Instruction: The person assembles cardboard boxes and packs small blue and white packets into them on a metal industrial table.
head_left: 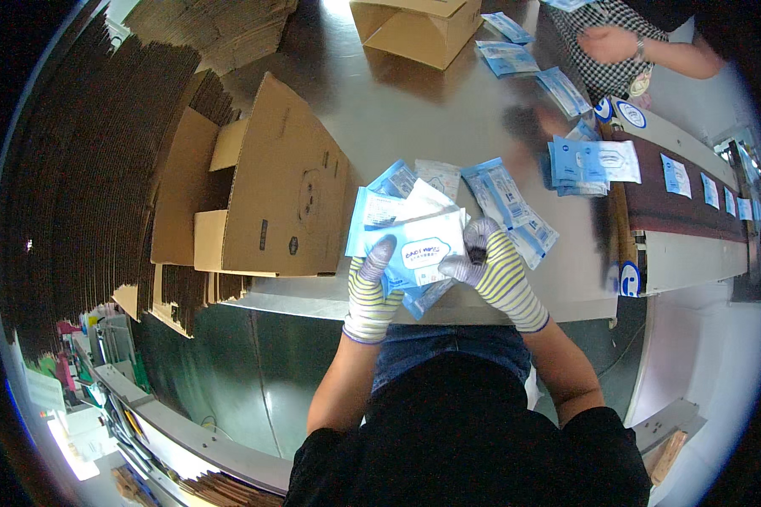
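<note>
In front of my body, both hands hold a small fanned bunch of flat blue-and-white wipes packets just above the metal table. My left hand, in a striped glove with grey fingertips, grips the bunch at its lower left, thumb on top. My right hand, gloved the same way, is closed on the right edge of the bunch, with its thumb across the front. More wipes packets lie overlapping on the table behind and to the right of my hands. Part of another packet shows below the held bunch.
An open cardboard box lies on its side at left, beside tall stacks of flattened cartons. Another box stands at the back. On the right, a conveyor carries packets, with a pile at its end. A person's hand is beyond.
</note>
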Motion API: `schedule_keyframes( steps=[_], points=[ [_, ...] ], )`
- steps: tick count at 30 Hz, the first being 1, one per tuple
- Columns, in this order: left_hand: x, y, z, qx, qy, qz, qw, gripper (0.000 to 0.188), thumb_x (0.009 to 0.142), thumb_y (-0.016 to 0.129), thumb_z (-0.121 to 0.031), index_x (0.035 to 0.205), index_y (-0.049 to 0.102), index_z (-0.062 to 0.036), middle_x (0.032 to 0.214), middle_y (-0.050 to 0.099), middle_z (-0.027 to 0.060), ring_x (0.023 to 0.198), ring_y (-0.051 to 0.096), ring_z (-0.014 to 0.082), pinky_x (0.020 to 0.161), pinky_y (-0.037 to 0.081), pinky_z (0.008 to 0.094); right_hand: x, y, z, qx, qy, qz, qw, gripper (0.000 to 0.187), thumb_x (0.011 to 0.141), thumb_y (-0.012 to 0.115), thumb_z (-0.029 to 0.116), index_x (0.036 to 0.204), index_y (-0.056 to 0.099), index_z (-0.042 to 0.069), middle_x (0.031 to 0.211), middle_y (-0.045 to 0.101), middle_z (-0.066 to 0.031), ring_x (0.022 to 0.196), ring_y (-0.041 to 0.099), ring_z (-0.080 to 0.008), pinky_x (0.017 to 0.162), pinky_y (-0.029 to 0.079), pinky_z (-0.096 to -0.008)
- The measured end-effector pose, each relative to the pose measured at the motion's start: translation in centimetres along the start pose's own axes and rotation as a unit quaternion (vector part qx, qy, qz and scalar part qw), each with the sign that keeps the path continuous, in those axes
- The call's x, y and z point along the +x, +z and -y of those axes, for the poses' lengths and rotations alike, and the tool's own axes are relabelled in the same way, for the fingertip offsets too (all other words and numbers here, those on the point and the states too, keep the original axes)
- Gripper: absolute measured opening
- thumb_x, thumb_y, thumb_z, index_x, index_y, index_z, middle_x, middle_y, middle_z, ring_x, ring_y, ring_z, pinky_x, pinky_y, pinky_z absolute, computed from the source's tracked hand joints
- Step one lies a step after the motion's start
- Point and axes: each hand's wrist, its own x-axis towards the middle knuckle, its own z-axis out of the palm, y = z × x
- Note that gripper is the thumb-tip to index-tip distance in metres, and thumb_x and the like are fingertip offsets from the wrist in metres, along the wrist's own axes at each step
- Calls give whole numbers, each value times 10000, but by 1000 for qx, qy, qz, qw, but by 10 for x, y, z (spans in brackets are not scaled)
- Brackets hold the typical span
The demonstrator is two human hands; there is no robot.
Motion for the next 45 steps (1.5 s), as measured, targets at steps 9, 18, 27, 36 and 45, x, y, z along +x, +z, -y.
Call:
schedule_keyframes(
  steps=[9, 18, 27, 36, 45],
  points=[
    [3, -12, 2, -25, 1, -37, 999, 544, 779, 675, -59, 1264, 436, 5, 1159, 546, 154, 1072, 571, 297, 927, 496, 433, 11, -48, 3, 136, -75, -216, 964, 394, 858, 650, 177, 1175, 523, -20, 1081, 590, -122, 1000, 571, -210, 811, 496, -324],
    [3, -16, 5, -37, 4, -39, 999, 534, 770, 668, -38, 1252, 446, 22, 1148, 555, 162, 1067, 570, 293, 938, 485, 420, -7, -22, 4, -140, 11, -45, 989, 327, 789, 698, 209, 1022, 631, -10, 934, 651, -131, 879, 629, -208, 751, 513, -310],
    [5, -8, -5, -103, 36, -60, 992, 541, 830, 671, -173, 1271, 421, 16, 1204, 524, 170, 1131, 530, 295, 1013, 421, 444, 22, -26, -8, 266, 122, -117, 949, 435, 828, 689, 266, 1132, 558, -16, 1058, 624, -116, 876, 629, -189, 759, 539, -304],
    [5, -11, -7, -136, 28, -42, 989, 551, 826, 672, -159, 1275, 410, 25, 1220, 508, 179, 1151, 512, 319, 1000, 436, 483, 18, -79, 4, -417, -298, -97, 853, 341, 772, 697, 237, 1044, 612, 49, 1144, 571, -144, 1076, 528, -324, 910, 419, -435],
    [4, -12, -13, -109, 69, -82, 988, 543, 819, 681, -141, 1276, 433, 16, 1224, 530, 160, 1158, 512, 301, 1033, 411, 457, -2, -69, -14, -336, -159, -116, 921, 294, 770, 682, 160, 1041, 615, 68, 1100, 608, -124, 1046, 547, -304, 901, 438, -398]
  ],
)
